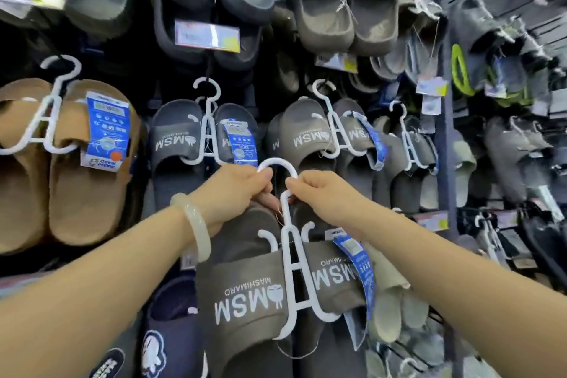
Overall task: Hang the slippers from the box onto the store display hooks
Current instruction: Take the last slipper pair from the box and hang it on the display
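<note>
Your left hand (pixel 236 190) pinches the left side of the white hanger (pixel 291 258) at its top hook, fingers curled round the plastic; a pale bangle (pixel 196 227) sits on that wrist. Your right hand (pixel 322 196) grips the hanger's neck just below the hook, fingers likewise closed on it. The grey slippers (pixel 245 294), marked MSM MASHIMARO, hang from this hanger in front of the display wall, low centre, with a blue tag (pixel 356 264) on the right slipper. Behind and above: a dark navy pair (pixel 175 138), a second grey pair (pixel 306 132), and a tan pair (pixel 79 187) at left, all on white hangers.
</note>
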Demonstrator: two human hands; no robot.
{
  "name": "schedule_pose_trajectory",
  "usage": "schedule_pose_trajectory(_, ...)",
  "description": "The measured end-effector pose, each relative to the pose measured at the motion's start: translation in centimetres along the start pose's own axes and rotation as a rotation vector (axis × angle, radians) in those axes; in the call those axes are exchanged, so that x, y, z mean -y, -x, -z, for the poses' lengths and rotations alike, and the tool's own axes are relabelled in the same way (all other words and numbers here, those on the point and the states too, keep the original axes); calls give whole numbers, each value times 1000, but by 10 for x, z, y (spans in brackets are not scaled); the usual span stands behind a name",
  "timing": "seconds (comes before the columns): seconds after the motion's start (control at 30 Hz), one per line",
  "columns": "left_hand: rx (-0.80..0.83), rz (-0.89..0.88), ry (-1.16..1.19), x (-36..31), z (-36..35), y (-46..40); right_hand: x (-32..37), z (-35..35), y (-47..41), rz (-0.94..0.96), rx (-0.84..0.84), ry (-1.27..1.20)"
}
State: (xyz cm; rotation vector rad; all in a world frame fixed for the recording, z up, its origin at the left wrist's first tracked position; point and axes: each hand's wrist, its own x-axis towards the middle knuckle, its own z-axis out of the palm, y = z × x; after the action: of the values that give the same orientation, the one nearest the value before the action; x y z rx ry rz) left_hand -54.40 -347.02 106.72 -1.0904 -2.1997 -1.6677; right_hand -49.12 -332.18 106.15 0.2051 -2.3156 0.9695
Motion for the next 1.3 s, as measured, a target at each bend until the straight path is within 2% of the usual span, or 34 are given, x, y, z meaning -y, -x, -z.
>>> schedule_pose_trajectory(0.13,-23,-35,-41,-17,-41,-10,-13,32,12,-18,-120,-10)
schedule_pose_trajectory(0.23,-26,-71,-52,-32,-60,-21,-22,56,11,-49,-148,-64)
schedule_pose_trajectory(0.37,-130,-124,-204,-39,-60,-37,-27,87,-1,-127,-203,-151)
schedule_pose_trajectory(0.43,-82,-22,-198,-31,-54,-39,-30,97,-9,-179,-258,-254)
schedule_pose_trajectory(0.5,53,148,-49,-17,-53,-39,-38,100,-17,-227,-308,-306)
schedule_pose_trajectory(0.57,125,181,16,-3,-57,-45,-47,97,-30,-290,-328,-265)
schedule_pose_trajectory(0.67,54,122,-39,8,-58,-60,-50,93,-49,-336,-320,-210)
schedule_pose_trajectory(0.77,-22,46,-23,2,-52,-83,-38,104,-71,-294,-302,-240)
schedule_pose_trajectory(0.93,-40,-25,89,-16,-48,-118,-30,121,-112,-229,-350,-180)
schedule_pose_trajectory(1.3,-88,35,-89,-6,-54,-155,-43,109,-144,-313,-324,-58)
